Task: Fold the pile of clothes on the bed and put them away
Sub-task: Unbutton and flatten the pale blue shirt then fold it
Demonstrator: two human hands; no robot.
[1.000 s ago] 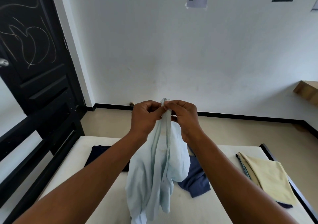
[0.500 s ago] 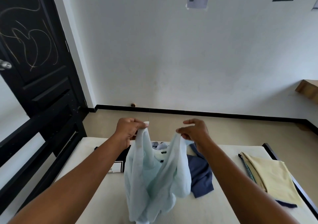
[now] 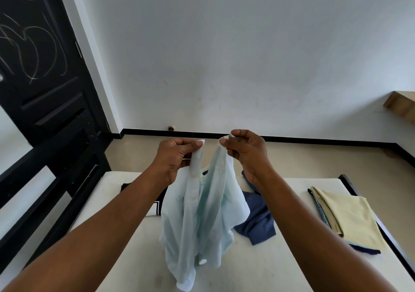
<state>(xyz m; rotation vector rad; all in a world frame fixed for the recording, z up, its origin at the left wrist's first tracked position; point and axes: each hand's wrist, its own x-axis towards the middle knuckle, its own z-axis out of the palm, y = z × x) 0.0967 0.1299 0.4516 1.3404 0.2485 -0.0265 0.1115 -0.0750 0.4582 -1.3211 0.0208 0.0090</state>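
- White bed (image 3: 280,269) mattress fills the foreground, with a white wall and a black door (image 3: 45,78) behind.
- Pale blue shirt (image 3: 202,220), thin and creased, hangs in long folds over the mattress centre.
- Left hand (image 3: 175,159) pinches one top edge and right hand (image 3: 244,152) the other. The fingers (image 3: 190,144) are curled tight on the cloth and the edges are slightly apart.
- Navy garment (image 3: 258,220) lies crumpled just behind the shirt.
- Folded yellow cloth (image 3: 345,217) lies near the right edge.

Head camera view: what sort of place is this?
Probably a bedroom: a bare mattress in a black bed frame, a folded yellow garment on it, a pale blue shirt held above, and a black door.
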